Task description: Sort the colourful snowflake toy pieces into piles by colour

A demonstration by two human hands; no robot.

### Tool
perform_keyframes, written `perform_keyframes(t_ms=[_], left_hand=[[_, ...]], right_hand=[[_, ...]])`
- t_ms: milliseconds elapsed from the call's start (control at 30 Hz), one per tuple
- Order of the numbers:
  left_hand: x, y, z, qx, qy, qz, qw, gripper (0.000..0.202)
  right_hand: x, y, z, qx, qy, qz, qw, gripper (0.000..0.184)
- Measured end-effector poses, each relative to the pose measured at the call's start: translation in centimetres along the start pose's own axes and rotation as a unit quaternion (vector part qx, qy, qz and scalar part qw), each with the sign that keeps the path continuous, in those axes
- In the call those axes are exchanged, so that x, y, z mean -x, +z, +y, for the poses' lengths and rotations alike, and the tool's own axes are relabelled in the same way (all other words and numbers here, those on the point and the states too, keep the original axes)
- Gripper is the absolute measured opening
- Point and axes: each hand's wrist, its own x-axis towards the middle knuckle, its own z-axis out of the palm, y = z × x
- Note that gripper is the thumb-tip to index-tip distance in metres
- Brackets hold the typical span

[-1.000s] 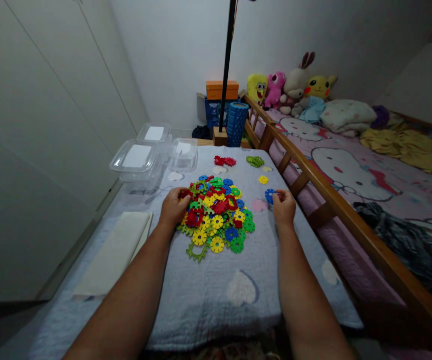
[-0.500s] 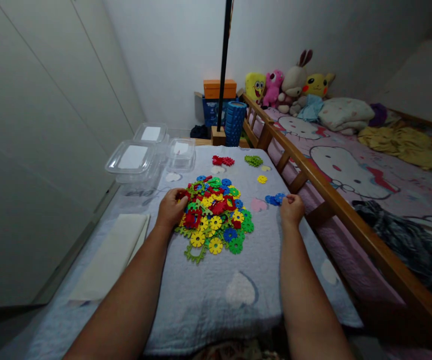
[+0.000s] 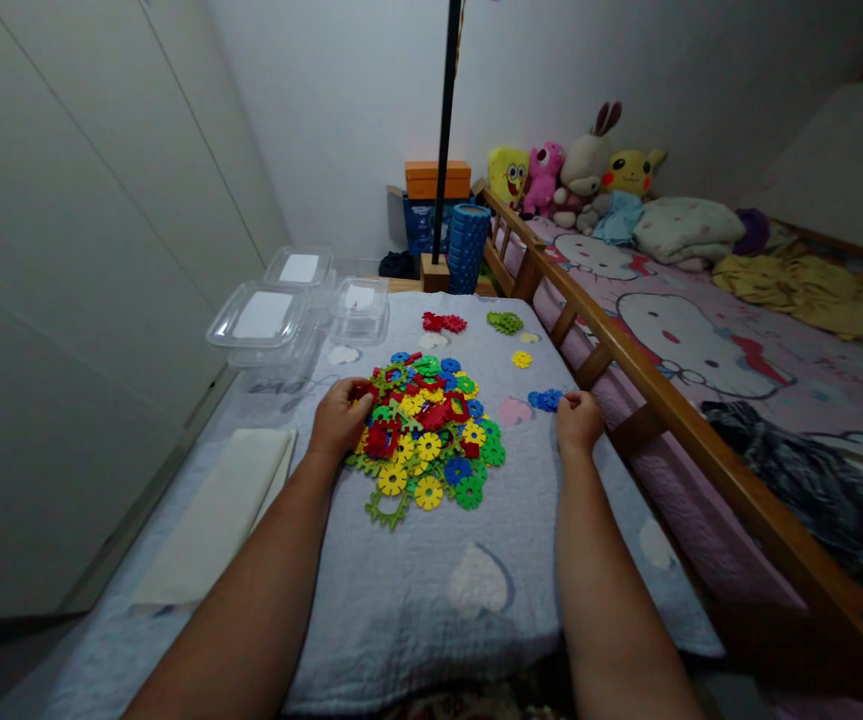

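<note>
My left hand (image 3: pixel 339 415) rests at the left edge of a heap of plastic linking pieces (image 3: pixel 429 447), its fingers curled together against them. Red, yellow, green and blue notched discs and frames make up the heap. Whatever lies between those fingertips is hidden. To the right, my right hand (image 3: pixel 579 420) is closed, fingertips pinched beside a small group of blue notched discs (image 3: pixel 547 400); I cannot make out a piece in them. Farther back lie a red group (image 3: pixel 444 322), a green group (image 3: pixel 505 322) and a single yellow disc (image 3: pixel 522 359).
Clear lidded plastic boxes (image 3: pixel 257 318) stand at the back left of the cloth-covered table (image 3: pixel 431 590). A folded pale sheet (image 3: pixel 213 515) lies by my left forearm. Along the right runs a wooden bed rail (image 3: pixel 626 372). Behind the table rises a black pole (image 3: pixel 444 140).
The view has shifted very slightly. Both hands stay in nearly the same places, and the heap and the small groups look unchanged.
</note>
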Motion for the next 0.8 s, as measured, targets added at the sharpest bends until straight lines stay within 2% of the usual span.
perform_keyframes(t_ms=[200,300,400,500,567,700,800], left_hand=[[0.1,0.0,0.2,0.002,-0.002,0.002,1.0,0.032],[0.1,-0.1,0.4,0.001,-0.004,0.001,1.0,0.031],[0.1,-0.1,0.4,-0.002,-0.005,-0.004,1.0,0.032],[0.1,-0.2,0.4,0.003,-0.008,-0.007,1.0,0.033],[0.1,-0.2,0.4,0.003,-0.01,-0.007,1.0,0.033],[0.1,-0.1,0.3,-0.001,-0.008,-0.006,1.0,0.034],[0.1,-0.1,0.3,-0.002,-0.007,-0.004,1.0,0.033]], right_hand=[[0.4,-0.6,-1.0,0.002,-0.012,0.013,1.0,0.026],[1.0,-0.7,-2.5,-0.021,-0.059,0.005,0.998,0.027],[2.4,-0.3,-4.5,-0.052,-0.155,-0.073,0.984,0.022],[4.3,0.3,-6.3,-0.066,-0.246,-0.187,0.949,0.02],[5.5,0.8,-7.0,-0.063,-0.28,-0.237,0.928,0.024],[7.1,1.8,-7.3,-0.001,-0.301,-0.264,0.917,0.031],[7.5,2.3,-7.3,0.043,-0.302,-0.26,0.916,0.027]])
